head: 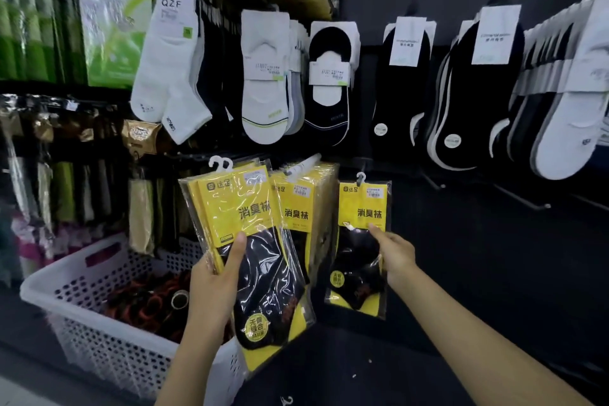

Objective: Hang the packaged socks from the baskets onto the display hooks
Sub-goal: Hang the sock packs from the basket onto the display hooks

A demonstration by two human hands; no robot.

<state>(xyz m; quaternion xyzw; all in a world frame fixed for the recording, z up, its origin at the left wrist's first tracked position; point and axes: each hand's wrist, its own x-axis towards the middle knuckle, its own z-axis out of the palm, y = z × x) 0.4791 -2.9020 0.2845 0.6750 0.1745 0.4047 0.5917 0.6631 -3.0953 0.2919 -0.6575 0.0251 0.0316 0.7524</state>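
My left hand (216, 277) grips a stack of yellow-and-black sock packs (250, 260) in clear plastic, white hanger tabs at the top, held tilted in front of the display. My right hand (393, 252) pinches a single yellow sock pack (361, 241) by its right edge; the pack's white hanger sits at a hook (361, 179) on the dark wall. Between them hangs a bundle of the same yellow packs (303, 208) on its own hook. Bare metal hooks (524, 199) jut out to the right.
A white perforated basket (95, 273) stands at lower left with dark red-and-black items inside. Above hang rows of white and black socks (263, 76). More packaged goods fill the left-hand racks (66, 181). The dark wall panel at lower right carries nothing.
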